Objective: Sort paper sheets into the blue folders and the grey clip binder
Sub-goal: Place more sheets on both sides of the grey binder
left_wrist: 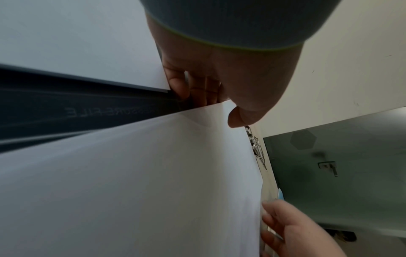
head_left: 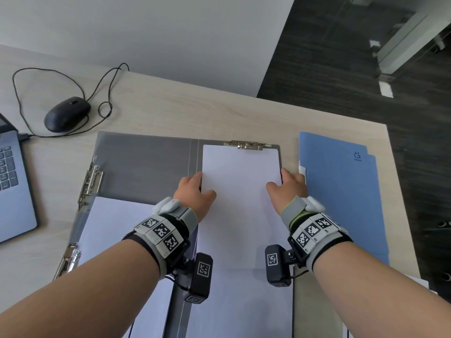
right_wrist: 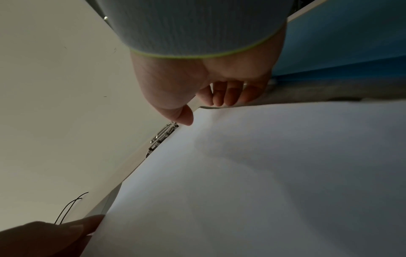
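The grey clip binder [head_left: 146, 164] lies open on the desk, its metal clip [head_left: 247, 145] at the far edge of the right half. A white paper stack [head_left: 241, 215] lies on that right half, its top edge near the clip. My left hand [head_left: 197, 191] grips the stack's left edge, thumb on top and fingers [left_wrist: 197, 90] curled under. My right hand [head_left: 288, 186] grips the right edge the same way, fingers [right_wrist: 228, 95] under the sheets. Blue folders [head_left: 341, 191] lie to the right of the binder. More white sheets [head_left: 117, 230] rest on the binder's left half.
A black wired mouse [head_left: 67, 113] and its cable lie at the far left, and a laptop [head_left: 12, 181] sits at the left edge. A lever-arch mechanism [head_left: 90, 181] runs along the binder's left side. The desk's right edge drops to a dark floor [head_left: 415, 118].
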A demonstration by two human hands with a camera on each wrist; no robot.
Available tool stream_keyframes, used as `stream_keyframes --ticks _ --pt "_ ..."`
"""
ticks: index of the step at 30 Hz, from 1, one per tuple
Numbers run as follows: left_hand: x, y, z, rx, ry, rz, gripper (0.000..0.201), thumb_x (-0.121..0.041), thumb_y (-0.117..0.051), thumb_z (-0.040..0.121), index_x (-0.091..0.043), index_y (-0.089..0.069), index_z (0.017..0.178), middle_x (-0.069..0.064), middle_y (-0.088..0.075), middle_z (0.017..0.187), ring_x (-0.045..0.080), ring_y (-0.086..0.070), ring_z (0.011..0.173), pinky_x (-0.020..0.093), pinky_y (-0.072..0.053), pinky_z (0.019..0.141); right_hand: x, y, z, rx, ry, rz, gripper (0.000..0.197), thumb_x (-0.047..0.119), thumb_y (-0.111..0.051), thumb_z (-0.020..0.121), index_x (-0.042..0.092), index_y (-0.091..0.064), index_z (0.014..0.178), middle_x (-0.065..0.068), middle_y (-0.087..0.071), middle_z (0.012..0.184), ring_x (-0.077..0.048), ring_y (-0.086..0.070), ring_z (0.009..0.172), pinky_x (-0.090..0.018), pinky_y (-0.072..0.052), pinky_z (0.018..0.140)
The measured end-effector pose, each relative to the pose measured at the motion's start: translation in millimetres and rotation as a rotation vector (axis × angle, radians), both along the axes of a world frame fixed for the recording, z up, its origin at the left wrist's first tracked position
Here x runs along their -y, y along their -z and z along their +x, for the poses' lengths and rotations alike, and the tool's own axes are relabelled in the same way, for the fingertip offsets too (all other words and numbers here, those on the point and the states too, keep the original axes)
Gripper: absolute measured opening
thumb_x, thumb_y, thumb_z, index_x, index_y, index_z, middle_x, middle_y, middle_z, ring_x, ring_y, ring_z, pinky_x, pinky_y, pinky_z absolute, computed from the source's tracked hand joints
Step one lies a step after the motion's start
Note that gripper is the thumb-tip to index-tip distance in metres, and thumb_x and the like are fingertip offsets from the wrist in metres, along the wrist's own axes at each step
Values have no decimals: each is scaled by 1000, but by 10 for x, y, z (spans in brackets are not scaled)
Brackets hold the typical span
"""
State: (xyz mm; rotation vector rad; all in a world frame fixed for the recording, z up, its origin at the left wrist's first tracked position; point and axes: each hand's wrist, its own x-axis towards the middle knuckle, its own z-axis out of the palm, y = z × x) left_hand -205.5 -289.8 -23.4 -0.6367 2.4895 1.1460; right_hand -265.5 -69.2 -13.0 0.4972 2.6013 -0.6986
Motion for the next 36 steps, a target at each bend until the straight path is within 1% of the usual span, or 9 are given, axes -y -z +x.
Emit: stream_keyframes --ticks 5,13,17,21,25,29,30,33,36 --pt "-6 9 7 5 -7 -12 16 -30 -52 81 -17 -49 90 4 -47 95 26 -51 68 40 -55 73 181 -65 -200 -108 106 -356 63 27 -51 88 27 -34 149 4 -40 146 -17 -45 127 -35 -40 103" --pt "-29 12 8 37 -3 -46 36 -33 -53 83 -21 -51 116 4 -48 109 27 -55 80 36 -52 78 346 -154 -561 -87 278 -715 72 9 -52 90 19 -21 154 -4 -33 155 -21 -38 138 -48 -35 113" --pt "-52 19 18 58 -8 -57 54 -35 -53 82 -24 -44 135 5 -48 120 31 -58 95 41 -52 88 366 -158 -605 -155 276 -715 70 4 -51 89 20 -27 153 -3 -43 147 -19 -45 130 -40 -38 111" --pt "-76 25 32 42 -13 -71 51 -35 -53 81 -18 -46 128 6 -47 120 33 -57 96 41 -51 87 446 -165 -583 -207 49 -593 62 2 -49 87 21 -39 145 1 -47 130 -15 -49 121 -27 -42 89" --pt "-89 17 31 39 -13 -80 51 -35 -54 82 -20 -44 130 5 -46 121 32 -56 97 40 -50 88 554 -191 -577 -248 -121 -466 64 9 -49 86 23 -36 147 4 -47 134 -13 -48 121 -29 -43 99" --pt "-87 14 23 37 -8 -87 50 -35 -54 82 -19 -45 128 6 -47 120 32 -55 97 39 -50 87 627 -190 -595 -279 -319 -282 58 4 -47 89 20 -45 144 -1 -44 145 -17 -43 130 5 -17 89" --pt "-87 18 23 40 -8 -85 51 -35 -54 82 -20 -45 129 5 -46 121 32 -55 98 40 -50 88 648 -199 -591 -280 -353 -252 57 4 -47 88 20 -47 143 -1 -44 145 -20 -43 131 4 -16 93" --pt "-86 25 27 39 -13 -77 52 -36 -54 81 -19 -45 130 5 -46 120 32 -55 99 41 -50 89 702 -162 -594 -259 -434 -176 62 5 -45 86 21 -41 146 -5 -43 145 -26 -42 129 -27 -30 108" --pt "-90 36 31 25 -17 -77 53 -35 -55 81 -20 -45 130 5 -47 119 32 -55 98 40 -50 89 738 -151 -578 -215 -464 -97 68 7 -45 85 27 -34 149 -5 -40 141 -28 -43 124 -35 -35 107"
